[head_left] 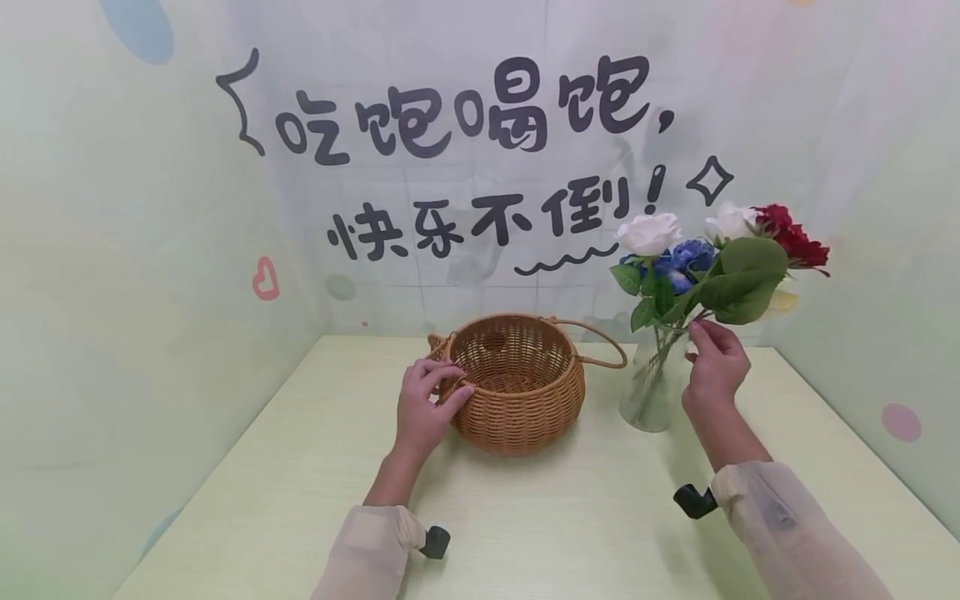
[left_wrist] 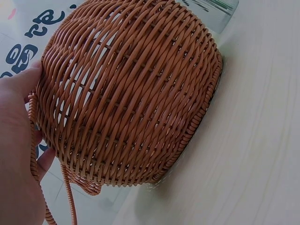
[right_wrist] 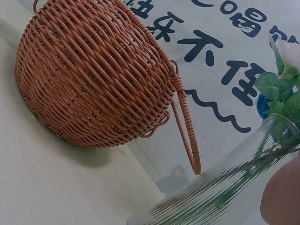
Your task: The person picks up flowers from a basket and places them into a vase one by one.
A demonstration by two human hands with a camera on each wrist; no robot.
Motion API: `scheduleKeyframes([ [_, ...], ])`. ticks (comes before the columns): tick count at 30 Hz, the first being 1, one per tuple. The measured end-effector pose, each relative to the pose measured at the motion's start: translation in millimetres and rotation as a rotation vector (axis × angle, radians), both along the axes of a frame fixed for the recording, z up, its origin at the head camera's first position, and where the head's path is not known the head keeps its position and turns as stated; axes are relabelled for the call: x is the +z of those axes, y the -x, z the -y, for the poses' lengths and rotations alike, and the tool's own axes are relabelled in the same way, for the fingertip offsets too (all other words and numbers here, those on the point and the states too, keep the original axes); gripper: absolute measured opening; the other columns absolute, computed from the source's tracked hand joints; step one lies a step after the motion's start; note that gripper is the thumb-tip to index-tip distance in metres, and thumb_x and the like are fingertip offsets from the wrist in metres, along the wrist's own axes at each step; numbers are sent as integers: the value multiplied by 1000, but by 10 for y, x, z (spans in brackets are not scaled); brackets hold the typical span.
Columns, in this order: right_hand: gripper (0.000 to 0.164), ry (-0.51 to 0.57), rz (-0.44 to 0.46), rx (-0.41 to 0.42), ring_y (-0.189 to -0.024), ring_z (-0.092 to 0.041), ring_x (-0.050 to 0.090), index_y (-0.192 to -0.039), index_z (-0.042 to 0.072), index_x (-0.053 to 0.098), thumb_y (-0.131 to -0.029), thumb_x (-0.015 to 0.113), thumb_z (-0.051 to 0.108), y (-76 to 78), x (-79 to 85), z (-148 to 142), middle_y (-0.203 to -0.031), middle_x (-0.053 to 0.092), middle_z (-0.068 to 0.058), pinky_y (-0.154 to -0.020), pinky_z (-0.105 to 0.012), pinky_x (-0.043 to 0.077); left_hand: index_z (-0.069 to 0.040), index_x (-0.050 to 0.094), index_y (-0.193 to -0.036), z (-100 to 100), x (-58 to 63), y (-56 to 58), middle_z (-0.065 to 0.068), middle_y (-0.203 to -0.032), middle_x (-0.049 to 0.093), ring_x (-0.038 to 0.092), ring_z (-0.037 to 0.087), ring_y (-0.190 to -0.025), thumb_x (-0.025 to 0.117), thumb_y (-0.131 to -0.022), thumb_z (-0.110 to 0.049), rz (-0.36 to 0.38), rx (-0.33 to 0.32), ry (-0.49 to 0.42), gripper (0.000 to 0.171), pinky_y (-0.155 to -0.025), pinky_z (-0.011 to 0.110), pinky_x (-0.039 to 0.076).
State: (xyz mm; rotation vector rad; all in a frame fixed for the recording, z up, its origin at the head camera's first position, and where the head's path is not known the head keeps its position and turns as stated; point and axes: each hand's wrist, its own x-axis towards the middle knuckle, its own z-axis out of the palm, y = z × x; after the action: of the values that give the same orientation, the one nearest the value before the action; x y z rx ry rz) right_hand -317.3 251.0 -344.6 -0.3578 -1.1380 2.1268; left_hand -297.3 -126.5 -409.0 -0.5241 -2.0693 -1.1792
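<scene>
A brown wicker basket stands upright on the table. My left hand grips its rim at the left, with the thumb on the near side, and in the left wrist view the hand lies against the weave. To the basket's right is a clear glass vase of artificial flowers: white roses, blue blooms and a red flower, with broad green leaves. My right hand pinches a flower stem at the vase's mouth; the fingertips' contact is partly hidden. In the right wrist view only a fingertip shows beside the vase.
The basket's looped handle hangs out to the right, close to the vase. Behind the pale table stands a white wall with dark lettering, and side walls close in left and right.
</scene>
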Motion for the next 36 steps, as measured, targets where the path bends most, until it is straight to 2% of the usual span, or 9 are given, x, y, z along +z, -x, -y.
scheduleKeyframes([
  [7, 8, -41, 0, -2, -73, -10, 56, -86, 8, 73, -81, 77, 3, -45, -42, 8, -79, 66, 1, -54, -19, 46, -6, 73, -95, 5, 2, 7, 3, -107, 57, 46, 18, -100, 79, -82, -23, 0, 5, 1, 22, -71, 37, 45],
  [13, 9, -32, 13, 5, -75, -11, 56, -87, 7, 73, -81, 78, 3, -99, -96, -4, -82, 66, 0, -53, -20, 47, -6, 73, -95, -2, -11, 5, 3, -106, 57, 46, 18, -100, 79, -82, -23, 0, 1, 3, 22, -71, 37, 45],
  [18, 8, -23, -5, 33, -73, -12, 58, -87, 6, 72, -82, 76, 1, -142, -138, 0, -81, 66, -2, -53, -20, 48, -6, 73, -95, 2, -1, 15, 4, -106, 57, 47, 18, -99, 79, -82, -24, -5, -2, 4, 23, -71, 38, 45],
  [22, 8, -86, -24, 75, -73, -13, 60, -90, 5, 72, -83, 75, 2, -174, -195, 11, -82, 66, -2, -54, -19, 50, -7, 73, -95, 13, 4, 21, 4, -107, 58, 47, 18, -98, 79, -82, -23, -11, 2, 6, 22, -70, 40, 45],
  [25, 10, -209, -13, 110, -74, -13, 61, -94, 3, 71, -84, 74, 3, -206, -248, 15, -84, 66, -1, -57, -18, 51, -8, 73, -94, 23, 4, 19, 4, -107, 58, 47, 18, -98, 80, -82, -23, -18, 7, 3, 20, -70, 41, 46],
  [27, 14, -371, 17, 118, -77, -11, 61, -99, 1, 70, -86, 73, 6, -236, -287, 12, -86, 66, 2, -61, -17, 51, -9, 73, -94, 31, 6, 22, 3, -107, 59, 47, 18, -98, 80, -82, -23, -23, 11, 5, 19, -70, 41, 46],
  [31, 23, -727, 64, 76, -83, -4, 59, -107, -2, 67, -89, 71, 12, -295, -365, -22, -88, 64, 13, -69, -14, 47, -10, 74, -96, 47, 11, 27, 3, -109, 60, 49, 20, -101, 80, -82, -25, -39, 23, 17, 21, -69, 42, 47],
  [34, 26, -896, 70, 59, -86, -1, 57, -110, -2, 67, -90, 71, 14, -325, -419, -69, -92, 65, 7, -72, -13, 44, -11, 74, -97, 74, 17, 19, 3, -111, 61, 51, 21, -105, 80, -81, -26, -50, 44, 31, 23, -69, 43, 49],
  [36, 28, -1000, 83, 65, -87, -3, 57, -112, -1, 66, -90, 70, 15, -351, -450, -117, -99, 66, -2, -73, -12, 44, -12, 74, -99, 97, 23, 8, 3, -112, 62, 52, 22, -107, 81, -80, -26, -59, 56, 48, 24, -69, 44, 50],
])
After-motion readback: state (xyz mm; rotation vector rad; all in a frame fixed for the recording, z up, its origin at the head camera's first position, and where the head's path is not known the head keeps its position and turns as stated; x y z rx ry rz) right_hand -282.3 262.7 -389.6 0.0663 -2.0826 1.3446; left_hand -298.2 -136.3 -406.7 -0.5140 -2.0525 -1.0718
